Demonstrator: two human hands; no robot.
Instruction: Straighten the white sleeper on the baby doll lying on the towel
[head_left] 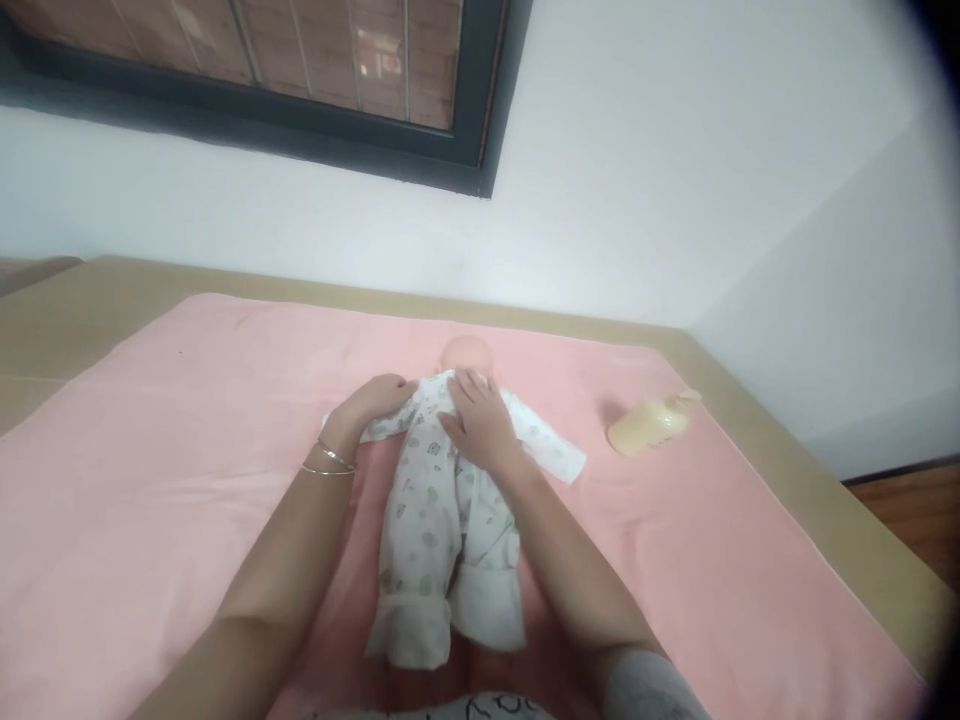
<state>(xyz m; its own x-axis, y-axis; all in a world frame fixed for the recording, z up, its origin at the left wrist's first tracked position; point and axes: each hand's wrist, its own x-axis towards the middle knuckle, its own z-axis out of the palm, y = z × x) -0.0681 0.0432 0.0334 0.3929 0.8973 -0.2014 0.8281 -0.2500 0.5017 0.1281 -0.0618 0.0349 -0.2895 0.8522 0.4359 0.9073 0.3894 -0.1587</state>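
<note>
A baby doll point(466, 353) with a smooth bald head lies on a pink blanket, its head away from me. White clothes printed with small green and grey figures point(424, 500) cover it, and the wide leg cuffs point towards me. My right hand point(481, 418) rests on the doll's chest just below the neck, fingers stretched out. Over the doll's sleeve on the left lies my left hand point(380, 396), its fingertips near the shoulder; its fingers look extended and hold nothing I can see. The other sleeve point(551, 447) is spread out to the right.
A pale yellow pump bottle point(651, 424) lies on its side on the pink blanket point(225, 420), right of the doll. The blanket covers most of a wooden table point(135, 290). Behind it stands a white wall point(600, 220) with a dark-framed window point(420, 150).
</note>
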